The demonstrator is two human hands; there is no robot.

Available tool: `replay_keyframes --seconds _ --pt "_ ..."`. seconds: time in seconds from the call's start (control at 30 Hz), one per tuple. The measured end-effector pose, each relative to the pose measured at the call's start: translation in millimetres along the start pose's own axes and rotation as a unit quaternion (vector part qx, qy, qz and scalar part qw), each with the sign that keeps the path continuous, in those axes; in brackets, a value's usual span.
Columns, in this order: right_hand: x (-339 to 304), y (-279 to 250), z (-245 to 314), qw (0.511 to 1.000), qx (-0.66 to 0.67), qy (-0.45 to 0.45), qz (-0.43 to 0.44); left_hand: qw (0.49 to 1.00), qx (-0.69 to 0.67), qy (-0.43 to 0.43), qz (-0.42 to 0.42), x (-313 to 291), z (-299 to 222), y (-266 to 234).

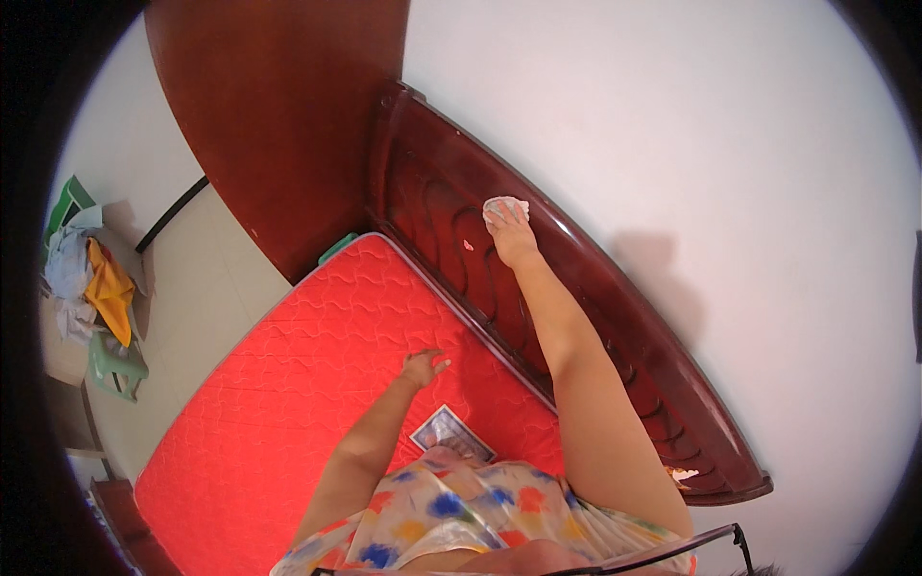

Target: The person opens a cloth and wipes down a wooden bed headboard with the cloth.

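My right hand (512, 238) is stretched far forward and presses a crumpled white cloth (503, 204) against the upper part of a dark red-brown wooden headboard (437, 158). Its fingers lie over the cloth. Carved wavy lines run across the headboard's panel, with a small pale patch near the hand and a larger peeled spot at its right end. Over the red quilted mattress (288, 374), my left hand (422, 368) hangs or rests with fingers apart, holding nothing. Just below it on the mattress lies a flat rectangular printed sheet (447, 434), bluish with a pale border.
A tall brown wooden panel (288, 106) stands against the headboard's far end. White wall (768, 240) rises behind the headboard. At the left, a green stool (119, 365) stands on the tiled floor beside piled clothes (72, 264) and a yellow cloth (110, 291).
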State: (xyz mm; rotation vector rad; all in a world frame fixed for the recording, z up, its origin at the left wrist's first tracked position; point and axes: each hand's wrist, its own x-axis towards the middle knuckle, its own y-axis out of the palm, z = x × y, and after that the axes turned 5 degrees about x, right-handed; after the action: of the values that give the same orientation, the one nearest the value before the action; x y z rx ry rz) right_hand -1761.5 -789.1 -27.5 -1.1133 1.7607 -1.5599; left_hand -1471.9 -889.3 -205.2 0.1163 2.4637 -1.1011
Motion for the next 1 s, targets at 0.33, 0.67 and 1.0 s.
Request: replay_keyframes --seconds 0.33,0.67,1.0 --pt "-119 12 -14 0.998 -0.041 0.0 -0.052 0.998 0.01 0.047 -0.048 3 -19 23" --pt "-265 -13 -35 0.997 0.007 0.064 -0.033 0.993 0.037 0.105 -0.047 13 -82 48" --pt "-381 -44 -58 0.965 0.078 0.215 -0.13 0.979 -0.034 0.192 -0.054 27 -181 35"
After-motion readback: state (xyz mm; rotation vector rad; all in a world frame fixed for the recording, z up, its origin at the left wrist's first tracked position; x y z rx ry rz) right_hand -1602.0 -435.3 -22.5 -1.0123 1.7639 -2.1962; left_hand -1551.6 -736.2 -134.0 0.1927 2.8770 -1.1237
